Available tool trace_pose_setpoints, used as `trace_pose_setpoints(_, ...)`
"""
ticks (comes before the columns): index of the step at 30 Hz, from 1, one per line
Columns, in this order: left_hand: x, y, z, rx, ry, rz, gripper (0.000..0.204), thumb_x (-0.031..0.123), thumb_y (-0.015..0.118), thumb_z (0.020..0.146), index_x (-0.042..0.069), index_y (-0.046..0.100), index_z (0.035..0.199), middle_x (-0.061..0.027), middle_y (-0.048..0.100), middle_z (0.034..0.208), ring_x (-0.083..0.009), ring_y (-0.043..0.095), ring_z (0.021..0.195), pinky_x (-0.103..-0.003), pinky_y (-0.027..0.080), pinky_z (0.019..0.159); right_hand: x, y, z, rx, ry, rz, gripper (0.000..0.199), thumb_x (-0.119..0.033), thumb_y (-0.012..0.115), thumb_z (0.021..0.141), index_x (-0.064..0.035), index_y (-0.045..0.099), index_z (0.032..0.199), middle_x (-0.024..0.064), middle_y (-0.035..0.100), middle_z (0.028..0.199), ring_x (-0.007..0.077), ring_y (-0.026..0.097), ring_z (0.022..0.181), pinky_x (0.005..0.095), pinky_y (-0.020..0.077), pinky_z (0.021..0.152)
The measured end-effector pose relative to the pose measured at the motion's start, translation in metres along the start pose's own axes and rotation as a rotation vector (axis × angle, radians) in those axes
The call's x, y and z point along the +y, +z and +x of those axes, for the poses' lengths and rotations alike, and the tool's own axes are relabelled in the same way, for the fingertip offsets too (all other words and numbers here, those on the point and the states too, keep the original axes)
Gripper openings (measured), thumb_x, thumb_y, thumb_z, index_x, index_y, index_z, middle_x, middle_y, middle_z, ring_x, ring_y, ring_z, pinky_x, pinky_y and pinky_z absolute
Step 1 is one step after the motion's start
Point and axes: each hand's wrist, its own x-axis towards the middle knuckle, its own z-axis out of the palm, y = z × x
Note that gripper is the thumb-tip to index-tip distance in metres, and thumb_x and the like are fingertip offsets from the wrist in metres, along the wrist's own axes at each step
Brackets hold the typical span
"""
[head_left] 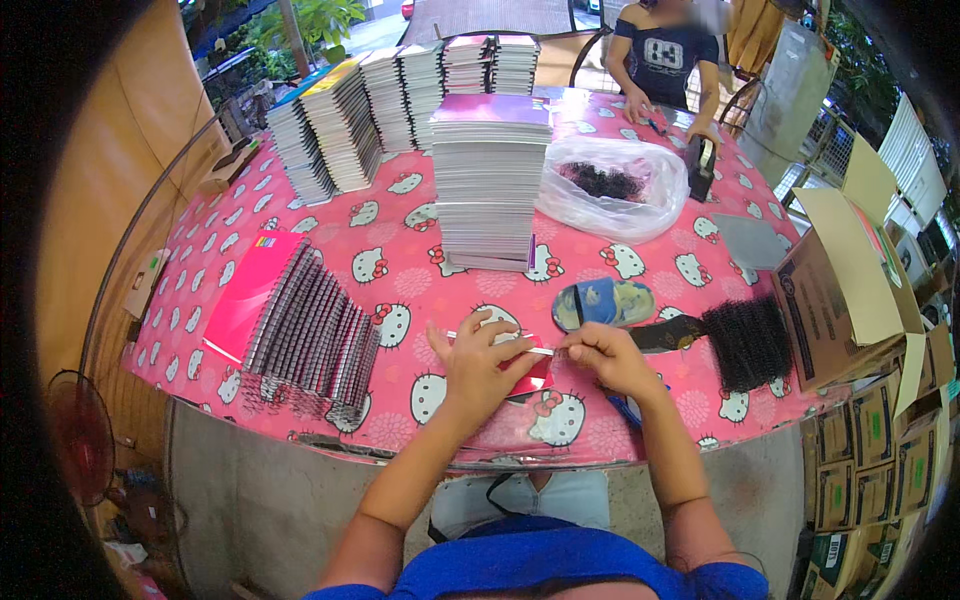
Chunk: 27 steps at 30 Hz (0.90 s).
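My left hand (478, 362) grips a thin notebook with a red cover (537, 378), its thumb and fingers spread over it near the table's front edge. At the notebook's right end, my right hand (608, 360) is closed in a pinch; whatever lies between the fingertips is too small to make out. Just beyond that hand is a blue patterned slipper (632, 302). Black spiral binding coils (750, 345) lie heaped to its right. Partly hidden by my right forearm is a blue-handled object (627, 410).
Spiral notebooks with pink covers (258, 285) are stacked at left. A tall notebook stack (487, 190) stands mid-table, with more stacks (345, 130) behind. A plastic bag (620, 220) holds black coils. An open carton (835, 300) is at right. Another person (668, 60) works across the table.
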Motion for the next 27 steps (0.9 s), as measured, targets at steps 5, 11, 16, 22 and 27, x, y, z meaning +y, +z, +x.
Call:
trace_pose_setpoints(5, -0.007, 0.013, -0.013, -0.017, -0.144, -0.214, 0.019, 0.026, 0.077, 0.072, 0.016, 0.075, 0.087, 0.0009, 0.066, 0.088, -0.0222, 0.052, 0.099, -0.051, 0.032, 0.092, -0.026, 0.021, -0.004, 0.086, 0.080, -0.197, 0.020, -0.016, 0.064, 0.087, -0.0014, 0.060, 0.099, 0.0073, 0.058, 0.086, 0.0144, 0.057, 0.074, 0.0284, 0.0452, 0.064)
trace_pose_setpoints(11, -0.001, 0.005, -0.013, -0.021, -0.174, -0.165, 0.025, 0.027, 0.078, 0.069, 0.016, 0.073, 0.092, 0.0012, 0.066, 0.086, -0.0192, 0.053, 0.093, -0.046, 0.033, 0.086, -0.018, 0.033, -0.008, 0.130, -0.170, -0.626, 0.028, -0.020, 0.065, 0.083, -0.0053, 0.055, 0.104, 0.0124, 0.055, 0.093, 0.0307, 0.059, 0.081, 0.0401, 0.0471, 0.067)
trace_pose_setpoints(16, -0.001, 0.006, -0.013, -0.034, -0.165, -0.166, 0.026, 0.027, 0.080, 0.067, 0.016, 0.072, 0.089, 0.0015, 0.067, 0.087, -0.0175, 0.054, 0.090, -0.045, 0.033, 0.085, -0.029, 0.038, -0.008, 0.190, -0.133, -0.638, 0.020, -0.021, 0.061, 0.085, -0.0058, 0.057, 0.098, 0.0121, 0.055, 0.090, 0.0317, 0.059, 0.081, 0.0409, 0.0473, 0.067)
trace_pose_setpoints(22, -0.006, 0.003, -0.019, -0.051, -0.128, -0.188, 0.024, 0.027, 0.080, 0.066, 0.015, 0.072, 0.086, 0.0018, 0.069, 0.086, -0.0178, 0.055, 0.084, -0.045, 0.034, 0.082, -0.021, 0.024, -0.007, 0.098, -0.023, -0.767, 0.021, -0.016, 0.062, 0.083, -0.0057, 0.056, 0.101, 0.0129, 0.057, 0.099, 0.0349, 0.059, 0.089, 0.0440, 0.0472, 0.072)
trace_pose_setpoints(27, -0.001, 0.008, -0.012, -0.021, -0.050, -0.221, 0.026, 0.028, 0.080, 0.066, 0.013, 0.070, 0.085, 0.0002, 0.068, 0.083, -0.0196, 0.056, 0.083, -0.043, 0.036, 0.080, 0.044, -0.074, 0.013, 0.225, -0.054, -0.959, 0.037, -0.021, 0.071, 0.074, -0.0058, 0.056, 0.105, 0.0153, 0.060, 0.107, 0.0343, 0.059, 0.094, 0.0462, 0.0485, 0.076)
